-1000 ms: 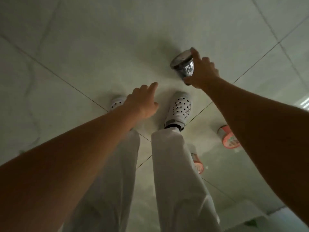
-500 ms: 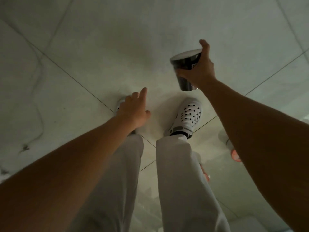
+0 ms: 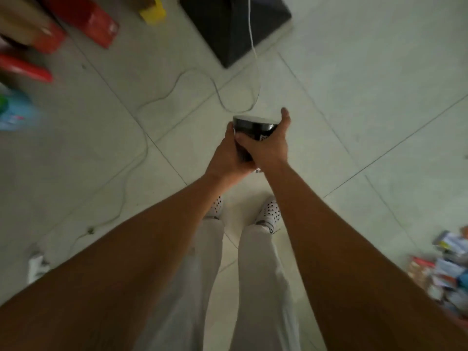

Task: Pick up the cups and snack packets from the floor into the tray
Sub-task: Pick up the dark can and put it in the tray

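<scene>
- Both forearms reach forward from the lower frame edge. The hands meet at 12 o'clock from the white shoes (image 3: 271, 211).
- Left hand (image 3: 226, 154) wraps the dark cup (image 3: 253, 125) from its 9 o'clock side.
- Right hand (image 3: 269, 145) grips it from 3 o'clock, thumb across the wall, one finger sticking up past the rim.
- Cup is held clear of the floor (image 3: 367, 97), roughly upright.
- Cup base and far-side fingers are hidden by the palms.
- Heap of packets (image 3: 448, 269) at 4 o'clock is blurred and cut off by the frame edge.
</scene>
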